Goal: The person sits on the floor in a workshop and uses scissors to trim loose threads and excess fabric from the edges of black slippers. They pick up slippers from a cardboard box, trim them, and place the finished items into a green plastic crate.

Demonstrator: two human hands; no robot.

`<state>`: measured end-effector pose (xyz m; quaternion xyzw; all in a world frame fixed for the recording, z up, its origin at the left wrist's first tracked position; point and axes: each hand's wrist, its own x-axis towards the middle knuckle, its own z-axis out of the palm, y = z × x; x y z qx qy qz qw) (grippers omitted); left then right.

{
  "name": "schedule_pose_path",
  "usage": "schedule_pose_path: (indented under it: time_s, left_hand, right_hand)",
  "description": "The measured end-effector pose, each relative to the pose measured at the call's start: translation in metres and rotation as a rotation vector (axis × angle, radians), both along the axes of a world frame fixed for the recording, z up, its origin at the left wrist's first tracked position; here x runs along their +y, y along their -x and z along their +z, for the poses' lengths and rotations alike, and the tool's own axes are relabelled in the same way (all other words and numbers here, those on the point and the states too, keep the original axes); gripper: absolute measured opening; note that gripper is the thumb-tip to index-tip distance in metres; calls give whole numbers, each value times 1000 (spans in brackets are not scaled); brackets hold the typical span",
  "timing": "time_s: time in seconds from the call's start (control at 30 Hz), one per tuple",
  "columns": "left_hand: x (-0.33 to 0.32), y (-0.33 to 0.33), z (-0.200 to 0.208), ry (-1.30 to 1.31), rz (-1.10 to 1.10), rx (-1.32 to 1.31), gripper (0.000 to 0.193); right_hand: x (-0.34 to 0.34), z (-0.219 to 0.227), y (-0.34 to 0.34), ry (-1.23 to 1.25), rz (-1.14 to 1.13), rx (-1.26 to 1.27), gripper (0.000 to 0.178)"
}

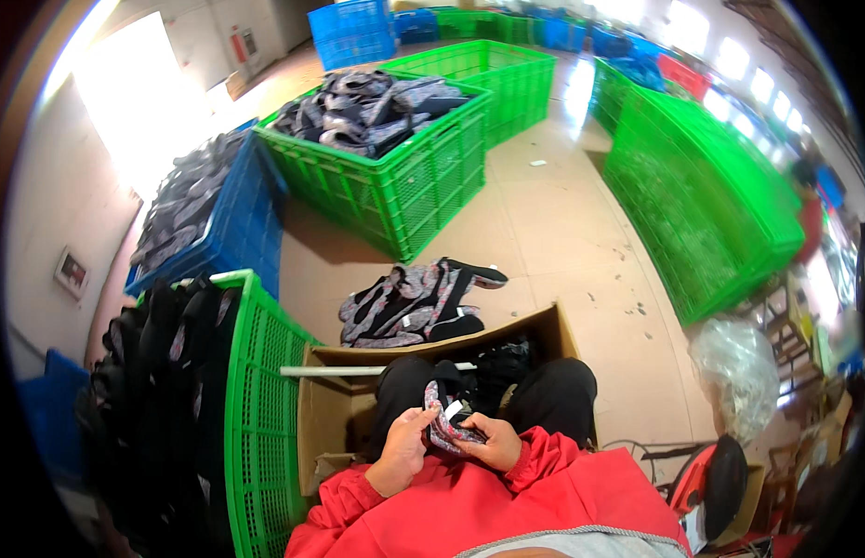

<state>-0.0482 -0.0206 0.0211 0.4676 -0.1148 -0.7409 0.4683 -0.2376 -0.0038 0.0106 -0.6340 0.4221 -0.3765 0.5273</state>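
Above my lap I hold a fabric piece [442, 433], patterned in grey and red with black parts and a small white tag. My left hand [401, 453] pinches its left edge between thumb and fingers. On the other side, my right hand [493, 445] grips it with the thumb on top. Both hands are closed, and some fingertips are hidden by the cloth. Just beyond my knees, an open cardboard box [332, 391] contains dark material [502, 365]. A pile of similar patterned and black pieces [409, 307] lies on the floor behind the box.
A green crate [265, 418] beside black pieces [163, 381] stands on my left. Farther off are a blue crate [230, 219] and a green crate [395, 200], both heaped with pieces. Another green crate [693, 205] and a clear plastic bag [737, 372] are on the right. A white rod [335, 371] crosses the box.
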Motion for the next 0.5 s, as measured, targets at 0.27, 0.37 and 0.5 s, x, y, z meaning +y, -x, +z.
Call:
schedule_pose_path:
  time_s: [0.27, 0.37, 0.5]
  left_hand:
    - [1, -25, -4, 301, 126, -689, 13]
    - [4, -29, 5, 437, 39, -1074, 17]
    - [12, -19, 21, 714, 14, -1398, 16]
  right_hand:
    - [-35, 10, -33, -160, 176, -4, 23]
    - [-38, 2, -40, -137, 144, 35, 24]
    - [-47, -4, -49, -70, 120, 197, 24]
